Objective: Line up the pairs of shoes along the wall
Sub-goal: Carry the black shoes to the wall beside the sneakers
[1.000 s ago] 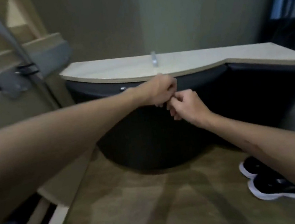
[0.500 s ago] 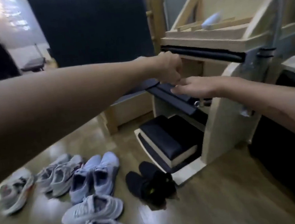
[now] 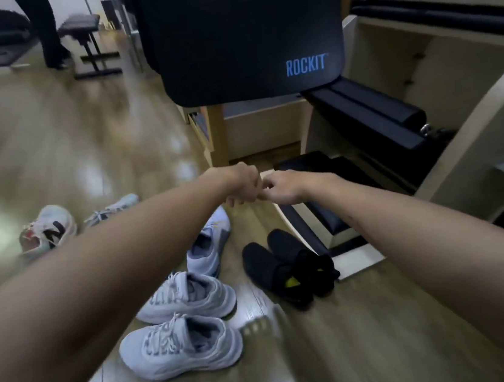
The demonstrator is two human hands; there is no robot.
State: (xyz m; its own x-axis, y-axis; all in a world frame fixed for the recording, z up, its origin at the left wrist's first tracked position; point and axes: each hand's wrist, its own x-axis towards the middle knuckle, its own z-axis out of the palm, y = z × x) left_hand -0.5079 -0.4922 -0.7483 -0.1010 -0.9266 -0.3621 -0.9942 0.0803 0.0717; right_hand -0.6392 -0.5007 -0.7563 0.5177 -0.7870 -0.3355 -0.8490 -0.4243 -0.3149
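Shoes lie loose on the floor [image 3: 47,136]: white trainers [image 3: 183,342], black slip-ons [image 3: 285,266] beside them. Your left hand [image 3: 240,186] and right hand [image 3: 285,186] meet curled, fingertips touching, holding nothing visible. Judged light and soft; grip each at the heel collar.

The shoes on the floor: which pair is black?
The black pair beside the wooden equipment base, right of the others. All other shoes are pale: the two grey-white sneakers and the light blue one.

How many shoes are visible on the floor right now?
7: two black shoes by the wooden frame, two pale grey sneakers nearest, one light blue, two white far left; the arm may hide more.
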